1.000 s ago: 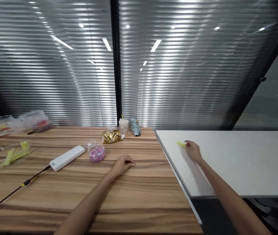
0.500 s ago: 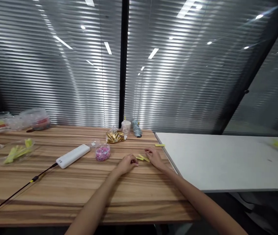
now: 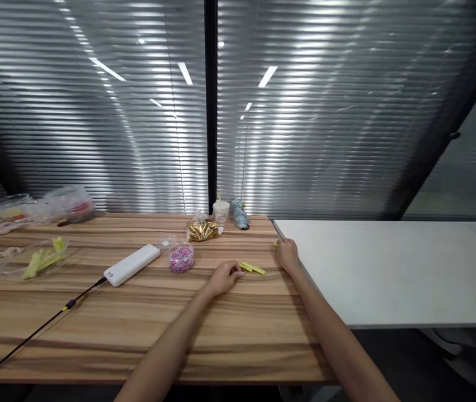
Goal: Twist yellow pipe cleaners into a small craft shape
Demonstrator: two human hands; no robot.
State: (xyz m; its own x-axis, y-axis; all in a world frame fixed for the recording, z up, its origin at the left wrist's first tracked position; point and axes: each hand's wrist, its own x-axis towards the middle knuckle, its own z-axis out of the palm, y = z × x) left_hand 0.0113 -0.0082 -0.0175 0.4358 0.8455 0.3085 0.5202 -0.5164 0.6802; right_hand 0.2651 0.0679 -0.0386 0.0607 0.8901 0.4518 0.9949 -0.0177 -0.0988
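Note:
My left hand rests on the wooden table with its fingers curled in a pinch. What lies between its fingertips, if anything, I cannot make out. Just right of those fingers lie a few short, flat yellow strips, partly overlapping. My right hand is at the table's right edge, fingers closed around another yellow strip; only a small end of it shows. A clear round tub of pink and purple little loops stands left of my left hand.
A white power bank with a black cable lies to the left. Beyond it sits a clear plastic dish of yellow strips. A gold packet, a white cup and a blue bundle stand at the back. A white table adjoins on the right.
My right hand has moved right and away from the strips between my hands, onto the separate strip by the table edge. My left hand stays beside the strips. The yellow blur at far right is gone.

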